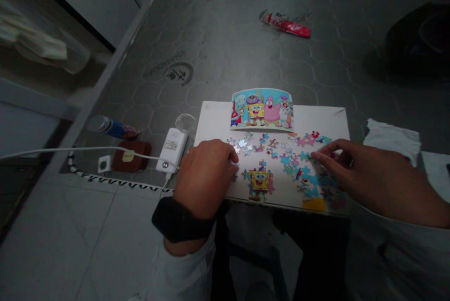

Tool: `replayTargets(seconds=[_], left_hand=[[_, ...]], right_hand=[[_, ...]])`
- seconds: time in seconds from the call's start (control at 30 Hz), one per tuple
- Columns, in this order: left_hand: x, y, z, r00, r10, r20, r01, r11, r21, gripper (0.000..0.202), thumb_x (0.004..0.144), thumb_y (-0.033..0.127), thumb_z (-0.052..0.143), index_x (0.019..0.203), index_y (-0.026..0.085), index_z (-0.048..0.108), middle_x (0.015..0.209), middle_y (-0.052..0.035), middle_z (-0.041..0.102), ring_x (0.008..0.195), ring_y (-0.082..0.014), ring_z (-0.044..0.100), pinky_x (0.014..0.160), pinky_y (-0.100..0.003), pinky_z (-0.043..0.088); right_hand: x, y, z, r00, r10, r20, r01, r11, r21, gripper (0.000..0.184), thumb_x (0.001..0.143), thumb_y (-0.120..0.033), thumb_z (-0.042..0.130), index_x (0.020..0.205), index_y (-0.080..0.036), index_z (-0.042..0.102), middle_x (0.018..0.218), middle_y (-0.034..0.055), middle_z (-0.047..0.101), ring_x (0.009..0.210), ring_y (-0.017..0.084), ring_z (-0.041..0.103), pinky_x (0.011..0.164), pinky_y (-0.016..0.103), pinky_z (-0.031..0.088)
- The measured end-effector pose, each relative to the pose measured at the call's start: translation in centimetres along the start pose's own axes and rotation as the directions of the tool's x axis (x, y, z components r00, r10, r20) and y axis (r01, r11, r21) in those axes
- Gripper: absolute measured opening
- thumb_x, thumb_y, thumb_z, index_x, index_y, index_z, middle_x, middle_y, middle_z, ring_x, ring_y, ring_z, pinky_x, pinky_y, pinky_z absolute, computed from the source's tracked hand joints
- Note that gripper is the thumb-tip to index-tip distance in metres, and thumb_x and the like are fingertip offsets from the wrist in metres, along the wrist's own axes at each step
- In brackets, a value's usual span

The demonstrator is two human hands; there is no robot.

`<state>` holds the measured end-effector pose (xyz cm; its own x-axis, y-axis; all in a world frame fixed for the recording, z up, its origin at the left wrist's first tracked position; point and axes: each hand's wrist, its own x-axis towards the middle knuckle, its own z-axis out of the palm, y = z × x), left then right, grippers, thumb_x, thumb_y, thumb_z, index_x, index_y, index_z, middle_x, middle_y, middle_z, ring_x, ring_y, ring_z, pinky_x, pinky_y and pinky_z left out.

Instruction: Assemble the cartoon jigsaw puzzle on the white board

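Loose jigsaw puzzle pieces [290, 165] lie scattered over a white board [214, 123]. Near the board's front edge, a few joined pieces form a yellow square cartoon figure [259, 180]. My left hand [207, 167], with a black watch on its wrist, rests at the board's left side, fingers curled beside the pieces; what they hold, if anything, is hidden. On the right, the thumb and forefinger of my right hand [372, 174] pinch at a teal puzzle piece [307, 155] among the others. Behind the pieces lies a picture card [262, 109] of several cartoon figures.
Left of the board are a white power bank [171, 150] with a cable, a brown case [131, 156], a white plug [104, 164] and a blue can [121, 129]. A red wrapper [286, 24] lies farther back. White tissue [392, 139] and a dark round object [418, 41] are right.
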<state>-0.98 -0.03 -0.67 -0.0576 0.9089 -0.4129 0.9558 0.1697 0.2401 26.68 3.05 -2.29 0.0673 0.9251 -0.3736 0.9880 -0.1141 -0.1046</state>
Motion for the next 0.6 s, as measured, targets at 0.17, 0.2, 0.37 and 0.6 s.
replayTargets(seconds=[0.17, 0.2, 0.37, 0.6], left_hand=[[0.2, -0.2, 0.2, 0.999, 0.03, 0.032, -0.029, 0.999, -0.017, 0.003, 0.09, 0.024, 0.075, 0.091, 0.027, 0.074, 0.094, -0.0048, 0.074, 0.095, -0.0315, 0.068, 0.082, -0.044, 0.042], [0.3, -0.3, 0.3, 0.999, 0.036, 0.03, -0.036, 0.999, -0.017, 0.003, 0.09, 0.024, 0.075, 0.09, 0.027, 0.074, 0.092, -0.0041, 0.074, 0.094, -0.0307, 0.068, 0.081, -0.043, 0.043], [0.3, -0.3, 0.3, 0.998, 0.056, 0.031, -0.055, 0.998, -0.036, 0.007, 0.091, 0.022, 0.073, 0.096, 0.026, 0.077, 0.094, -0.0023, 0.076, 0.094, -0.0292, 0.069, 0.082, -0.043, 0.045], [-0.9, 0.0, 0.0, 0.987, 0.159, 0.003, -0.155, 0.969, -0.191, 0.008, 0.094, 0.023, 0.075, 0.09, 0.03, 0.078, 0.091, 0.006, 0.076, 0.09, -0.022, 0.069, 0.079, -0.039, 0.044]], right_hand=[[-0.1, 0.3, 0.1, 0.999, -0.042, -0.03, 0.041, 0.999, -0.011, 0.057, 0.086, -0.074, 0.041, 0.103, -0.031, 0.075, 0.088, 0.0082, 0.078, 0.077, 0.034, 0.07, 0.063, 0.041, 0.04], [-0.1, 0.3, 0.2, 0.999, -0.043, -0.033, 0.043, 0.999, -0.013, 0.056, 0.086, -0.073, 0.042, 0.103, -0.031, 0.075, 0.087, 0.0081, 0.078, 0.076, 0.034, 0.07, 0.062, 0.041, 0.04], [-0.1, 0.4, 0.2, 0.999, -0.022, -0.025, 0.022, 0.999, -0.025, 0.057, 0.085, -0.076, 0.041, 0.102, -0.033, 0.076, 0.085, 0.0065, 0.077, 0.075, 0.034, 0.069, 0.061, 0.041, 0.041], [-0.5, 0.2, 0.3, 0.998, -0.051, -0.043, 0.05, 0.999, -0.01, 0.057, 0.088, -0.078, 0.042, 0.103, -0.034, 0.075, 0.081, 0.0071, 0.076, 0.068, 0.032, 0.066, 0.056, 0.039, 0.038]])
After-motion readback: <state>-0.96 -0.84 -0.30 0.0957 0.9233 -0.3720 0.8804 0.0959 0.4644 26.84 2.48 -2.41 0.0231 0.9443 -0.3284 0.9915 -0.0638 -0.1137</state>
